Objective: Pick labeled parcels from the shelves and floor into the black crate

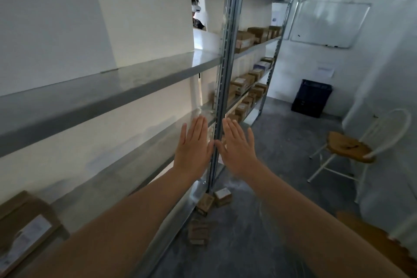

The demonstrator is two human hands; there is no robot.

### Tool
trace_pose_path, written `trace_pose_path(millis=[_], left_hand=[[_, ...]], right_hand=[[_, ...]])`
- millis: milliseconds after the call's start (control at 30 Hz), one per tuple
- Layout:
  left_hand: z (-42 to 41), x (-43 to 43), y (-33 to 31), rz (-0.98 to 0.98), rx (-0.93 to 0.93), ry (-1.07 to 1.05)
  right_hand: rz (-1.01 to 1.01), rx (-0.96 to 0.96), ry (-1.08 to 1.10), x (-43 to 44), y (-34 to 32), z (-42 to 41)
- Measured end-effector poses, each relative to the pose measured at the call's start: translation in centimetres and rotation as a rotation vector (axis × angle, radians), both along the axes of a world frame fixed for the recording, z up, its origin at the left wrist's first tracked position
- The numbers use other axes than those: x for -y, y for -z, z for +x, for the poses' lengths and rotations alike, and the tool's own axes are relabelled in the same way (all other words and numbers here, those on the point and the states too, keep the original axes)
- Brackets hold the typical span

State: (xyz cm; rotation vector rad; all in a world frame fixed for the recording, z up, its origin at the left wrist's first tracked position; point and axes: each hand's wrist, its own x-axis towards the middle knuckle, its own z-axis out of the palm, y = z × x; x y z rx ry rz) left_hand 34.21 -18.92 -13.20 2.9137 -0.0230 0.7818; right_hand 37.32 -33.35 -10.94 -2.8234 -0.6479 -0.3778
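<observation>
My left hand [194,144] and my right hand [237,144] are stretched out side by side, palms forward, fingers straight, holding nothing. They hover in front of a steel shelf upright [222,88]. Brown labeled parcels [244,40] fill the far shelf unit on several levels. Three small parcels lie on the floor by the upright's foot: one [223,196], another [205,205] and a third [198,232]. A larger labeled parcel [27,228] sits on the low shelf at the bottom left. The black crate [311,98] stands against the far wall.
Bare grey shelves [108,88] run along the left. A white metal chair with a wooden seat [352,146] stands at the right. A whiteboard [327,22] hangs on the far wall. Another person wearing a headset [196,12] is visible behind the shelving. The floor is grey concrete.
</observation>
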Motion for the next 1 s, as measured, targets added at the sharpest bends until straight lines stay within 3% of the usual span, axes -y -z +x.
trace_pose_path(millis=[433, 1000], left_hand=[[3.9, 2.7, 1.2, 0.031, 0.049, -0.01], [11.6, 11.3, -1.7, 0.025, 0.064, -0.067]], right_hand=[[0.068, -0.026, 0.0, 3.0, 0.3, 4.3], [0.101, -0.002, -0.057, 10.6, -1.8, 13.2]])
